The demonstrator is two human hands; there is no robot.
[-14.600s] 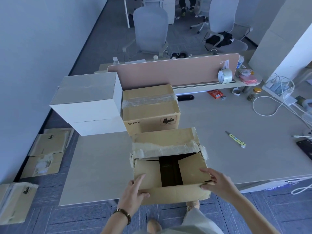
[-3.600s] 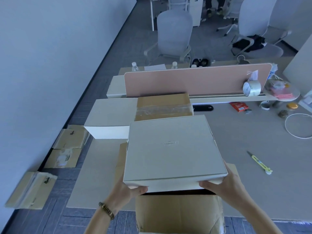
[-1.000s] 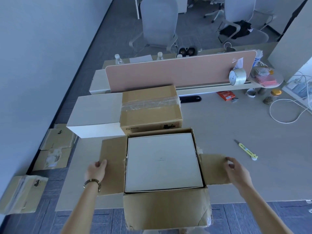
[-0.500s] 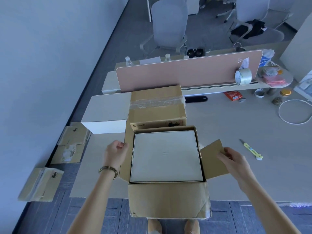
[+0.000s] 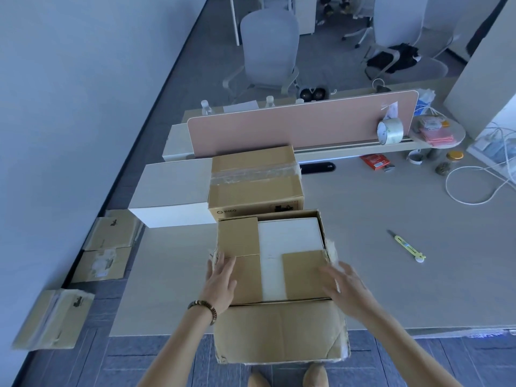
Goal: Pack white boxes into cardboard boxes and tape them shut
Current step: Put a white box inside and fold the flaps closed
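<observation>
My left hand (image 5: 222, 277) and right hand (image 5: 344, 286), fingers spread flat, are pressing side flaps onto the white box (image 5: 289, 238) filling the cardboard box (image 5: 279, 333), centre frame.

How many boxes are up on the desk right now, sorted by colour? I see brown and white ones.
Brown cardboard boxes: 2, the open box under both hands and the taped box behind it.
White boxes: 2, one inside the open box and one beside the taped box.
Total: 4 boxes.
</observation>
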